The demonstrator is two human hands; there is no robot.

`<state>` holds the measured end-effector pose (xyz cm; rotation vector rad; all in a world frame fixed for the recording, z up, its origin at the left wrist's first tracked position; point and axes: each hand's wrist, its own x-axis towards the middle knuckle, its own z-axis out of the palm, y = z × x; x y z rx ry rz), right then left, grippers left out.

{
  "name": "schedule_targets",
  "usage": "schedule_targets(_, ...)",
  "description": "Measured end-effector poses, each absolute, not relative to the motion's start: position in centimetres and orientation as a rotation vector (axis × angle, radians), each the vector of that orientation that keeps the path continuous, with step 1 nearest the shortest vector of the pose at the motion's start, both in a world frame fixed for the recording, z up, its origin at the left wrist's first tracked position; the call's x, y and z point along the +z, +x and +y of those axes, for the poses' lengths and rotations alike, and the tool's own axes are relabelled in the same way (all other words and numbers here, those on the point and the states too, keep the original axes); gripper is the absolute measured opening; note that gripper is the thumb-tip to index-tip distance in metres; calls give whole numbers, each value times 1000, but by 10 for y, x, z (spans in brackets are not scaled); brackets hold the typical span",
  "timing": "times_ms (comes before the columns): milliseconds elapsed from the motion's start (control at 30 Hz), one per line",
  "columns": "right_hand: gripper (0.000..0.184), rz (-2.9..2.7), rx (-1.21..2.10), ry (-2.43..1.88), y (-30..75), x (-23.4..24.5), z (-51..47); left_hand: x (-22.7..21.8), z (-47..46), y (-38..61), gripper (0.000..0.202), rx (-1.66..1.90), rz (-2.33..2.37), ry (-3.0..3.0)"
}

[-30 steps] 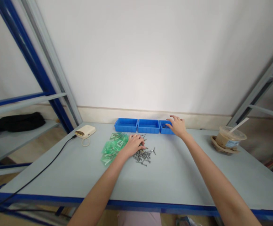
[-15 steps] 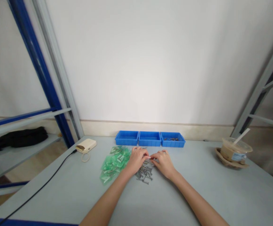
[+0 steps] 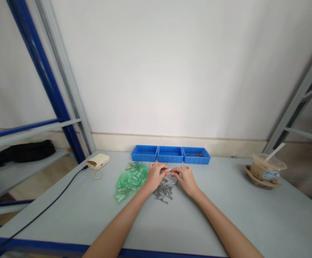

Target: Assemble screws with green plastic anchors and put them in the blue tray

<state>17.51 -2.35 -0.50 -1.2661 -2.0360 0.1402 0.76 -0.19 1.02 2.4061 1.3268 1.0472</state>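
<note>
My left hand (image 3: 155, 176) and my right hand (image 3: 186, 178) meet fingertip to fingertip above a pile of metal screws (image 3: 162, 191). Both are closed in a pinch. A thin, screw-like piece (image 3: 172, 171) shows at my right fingertips. What the left fingers pinch is too small to make out, though a pale spot shows by the thumb. Beside my left hand lies a heap of green see-through plastic bags (image 3: 130, 182) with pale pieces inside. One bent metal piece (image 3: 175, 182) rests just under my right fingers.
Three blue bins stand in a row by the wall: left bin (image 3: 144, 158), middle bin (image 3: 170, 159) and right bin (image 3: 196, 161), which holds several screws. A cream-coloured device (image 3: 102, 160) with a black cable lies left. A lidded cup (image 3: 263, 168) sits in a cardboard holder at right.
The whole view has tilted slightly, so the table appears higher. My hands stay together over the screws, and the fingers have shifted a little around the small piece.
</note>
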Motion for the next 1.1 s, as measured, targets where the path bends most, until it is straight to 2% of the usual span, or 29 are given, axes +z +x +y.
schedule_targets(200, 23, -2082, 74, -1281, 177, 2, -28, 15, -7, 8, 23, 946, 1242, 2431)
schedule_targets(367, 21, -2087, 34, -1225, 180, 4, -29, 15, -9, 10, 35, 890, 1239, 2443)
schedule_targets(533, 24, -2148, 4, -1251, 182, 7, -30, 11, -6, 9, 27, 942, 1117, 2396)
schedule_targets(767, 21, -2212, -121, -1198, 184, 5, -31, 10, -8, 8, 34, 891, 1102, 2276)
schedule_targets(967, 34, -2248, -156, -1241, 181, 3, -31, 14, -13, 8, 22, 866, 1056, 2325)
schedule_targets(1100, 28, -2235, -128, -1200, 181, 1, -31, 13, -13, 8, 29, 887, 1080, 2345)
